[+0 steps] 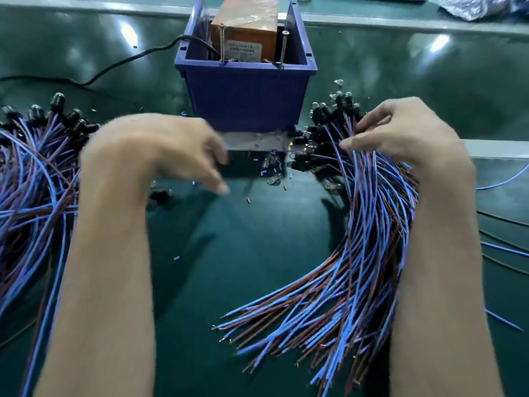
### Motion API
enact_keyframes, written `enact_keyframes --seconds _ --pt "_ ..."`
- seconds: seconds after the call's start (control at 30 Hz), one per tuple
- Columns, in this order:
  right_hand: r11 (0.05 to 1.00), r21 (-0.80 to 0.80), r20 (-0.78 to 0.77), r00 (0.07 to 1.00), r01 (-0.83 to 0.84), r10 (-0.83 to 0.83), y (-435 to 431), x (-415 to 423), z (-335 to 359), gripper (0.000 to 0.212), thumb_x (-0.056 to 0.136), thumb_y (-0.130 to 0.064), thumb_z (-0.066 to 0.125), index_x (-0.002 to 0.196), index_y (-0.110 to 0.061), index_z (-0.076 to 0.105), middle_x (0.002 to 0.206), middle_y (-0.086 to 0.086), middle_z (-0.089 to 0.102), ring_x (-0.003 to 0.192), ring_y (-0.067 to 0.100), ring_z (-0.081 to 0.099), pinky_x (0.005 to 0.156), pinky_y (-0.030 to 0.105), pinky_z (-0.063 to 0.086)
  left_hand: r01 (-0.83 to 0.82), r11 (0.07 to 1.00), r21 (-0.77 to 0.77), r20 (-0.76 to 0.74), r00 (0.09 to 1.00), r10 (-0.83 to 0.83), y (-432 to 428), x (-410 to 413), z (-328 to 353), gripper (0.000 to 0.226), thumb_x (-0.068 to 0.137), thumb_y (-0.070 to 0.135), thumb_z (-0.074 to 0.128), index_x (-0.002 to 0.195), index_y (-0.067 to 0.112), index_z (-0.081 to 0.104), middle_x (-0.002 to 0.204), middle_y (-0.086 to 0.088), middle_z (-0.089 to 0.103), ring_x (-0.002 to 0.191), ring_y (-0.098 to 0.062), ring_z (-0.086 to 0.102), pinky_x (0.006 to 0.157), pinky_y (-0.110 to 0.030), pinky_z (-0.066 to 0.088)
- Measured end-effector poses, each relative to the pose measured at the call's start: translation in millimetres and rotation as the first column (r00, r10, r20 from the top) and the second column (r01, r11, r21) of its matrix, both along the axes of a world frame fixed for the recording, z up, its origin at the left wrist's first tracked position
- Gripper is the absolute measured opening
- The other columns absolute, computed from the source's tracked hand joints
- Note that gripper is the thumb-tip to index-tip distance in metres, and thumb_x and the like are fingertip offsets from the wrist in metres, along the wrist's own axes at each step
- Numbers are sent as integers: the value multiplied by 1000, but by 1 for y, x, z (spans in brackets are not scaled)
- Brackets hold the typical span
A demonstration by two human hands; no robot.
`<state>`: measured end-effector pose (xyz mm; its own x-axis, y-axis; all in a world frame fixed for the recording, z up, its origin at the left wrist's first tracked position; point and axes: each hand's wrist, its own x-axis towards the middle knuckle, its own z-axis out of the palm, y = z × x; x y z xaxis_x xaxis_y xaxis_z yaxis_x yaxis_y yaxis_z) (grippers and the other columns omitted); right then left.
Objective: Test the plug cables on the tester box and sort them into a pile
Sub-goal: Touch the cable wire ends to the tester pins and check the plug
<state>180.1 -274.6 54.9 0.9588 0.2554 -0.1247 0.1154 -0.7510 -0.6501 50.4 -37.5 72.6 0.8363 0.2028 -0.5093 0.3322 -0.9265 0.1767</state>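
Honestly, looks about midway: the right bundle [357,267] is fat, with the right hand [400,136] pinching wires in it near the plugs. The left hand [160,150] is blurry, loosely curled, seemingly empty. Further out the left pile [31,173] is big too, and the tester box [246,90] sits far centre, nothing visibly connected.

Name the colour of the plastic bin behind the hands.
Dark blue bin, clearest in the head view.

left grip [160,150] hovering, blurred, fingers loosely curling, holding nothing | right grip [400,133] arching palm-down, fingers bending down, thumb sticking out leftward | bare forearms [108,282] reaching forward, apart
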Motion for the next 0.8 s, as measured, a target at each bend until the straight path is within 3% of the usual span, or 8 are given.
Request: enact_keyframes --seconds 0.13,0.23,0.4,0.5,0.57,0.63,0.7,0.8 --pt "996 53 81 994 70 -74 3 -4 6 34 70 -50 79 86 -23 65 99 3 67 94 20 63 78 27 42 -206 977 63 -89 973 211 45 -16 -18 53 63 36 88 109 26 64 101 7 66 106 -21 62 101 -37 44" --pt "993 94 79 993 77 -85 6 -4 6 34 73 -53 75 89 -24 66 100 2 68 96 18 65 79 25 42 -288 957 21 -85 954 289 53 -20 -26 36 62 24 90 89 25 67 88 8 69 92 -19 63 90 -33 47" --pt "991 119 75 995 53 -62 7 -3 6 36 73 -55 74 88 -24 67 101 3 69 94 18 66 85 28 48 -339 941 -23 -78 939 336 62 -24 -32 27 66 16 87 81 25 67 81 9 68 82 -10 59 79 -29 37" --pt "990 140 85 996 6 -18 10 -4 7 34 74 -55 73 86 -25 67 103 3 68 97 19 65 93 38 51 -273 961 -51 -45 962 271 53 -22 -27 21 69 16 85 77 24 68 75 8 69 77 -13 60 72 -28 40" --pt "982 179 98 994 -62 45 16 -7 9 29 75 -53 73 80 -25 66 94 -1 68 89 16 64 91 38 52 -192 977 -91 58 979 198 41 -19 -17 17 71 20 84 76 25 69 68 10 69 72 -14 62 70 -27 43" --pt "960 227 106 984 -163 142 24 -13 11 27 75 -50 74 79 -24 67 79 -5 66 74 11 60 80 33 52 -102 987 -122 280 951 133 26 -15 -4 15 71 23 83 77 28 70 68 12 68 70 -9 62 69 -25 46" --pt "918 255 95 953 -303 288 32 -21 14 24 74 -44 77 86 -24 70 74 -8 65 68 7 58 73 29 49 21 976 -216 517 851 96 4 -11 9 14 73 20 81 80 25 70 73 10 69 71 -11 62 73 -29 51" --pt "781 360 28 843 -510 538 43 -33 18 29 73 -25 81 100 -20 70 85 -3 71 78 12 66 82 33 54 245 893 -377 713 693 111 -34 -6 23 21 73 17 82 89 16 68 84 4 70 78 -18 65 78 -32 55"
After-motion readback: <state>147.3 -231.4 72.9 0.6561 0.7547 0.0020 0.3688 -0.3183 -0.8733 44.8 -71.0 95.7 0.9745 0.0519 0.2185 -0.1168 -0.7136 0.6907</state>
